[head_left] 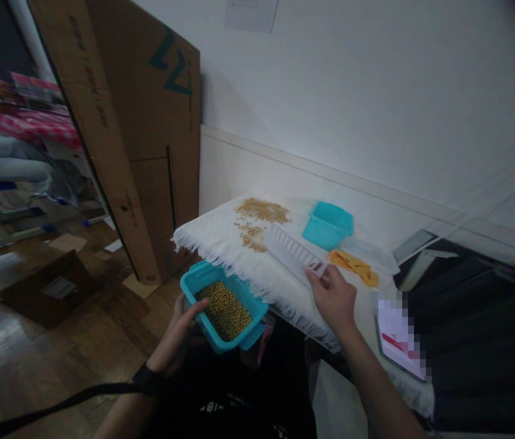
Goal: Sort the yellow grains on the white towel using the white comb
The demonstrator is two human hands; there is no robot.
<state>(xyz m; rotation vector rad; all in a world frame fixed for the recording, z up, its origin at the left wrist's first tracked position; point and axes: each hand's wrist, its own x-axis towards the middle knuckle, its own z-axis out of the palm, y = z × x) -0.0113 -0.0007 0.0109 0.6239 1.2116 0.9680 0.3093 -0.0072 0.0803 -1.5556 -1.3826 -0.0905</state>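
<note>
From my seat at the far end of the feed, I read the view as a clock face. Toward seven o'clock, the left hand [184,320] grips a turquoise rectangular plastic tub [239,289] by its near-left side, thumb hooked over the rim and the other fingers mostly hidden. Small round yellowish beans [227,311] cover the tub's floor, and its far side sits right by the edge of a table under a white fringed cloth [220,235].

Toward four, the right hand [336,292] pinches the near end of a flat white plastic strip with a row of slots [287,256]. From that strip, a wide scatter of tan beans [261,209] lies at about half past ten, and a smaller patch [252,236] at half past nine, just beside its far end. I cannot tell whether the strip touches the cloth.

I judge the step in hand to be gathering loose beans. As I see it, the next move calls for the strip's long edge behind the smaller patch, drawn low toward eight o'clock, with the tub steady beneath the fringe.

At three stands a second turquoise tub [323,231], with a crumpled orange-yellow rag [353,267] just beyond, toward four.
</note>
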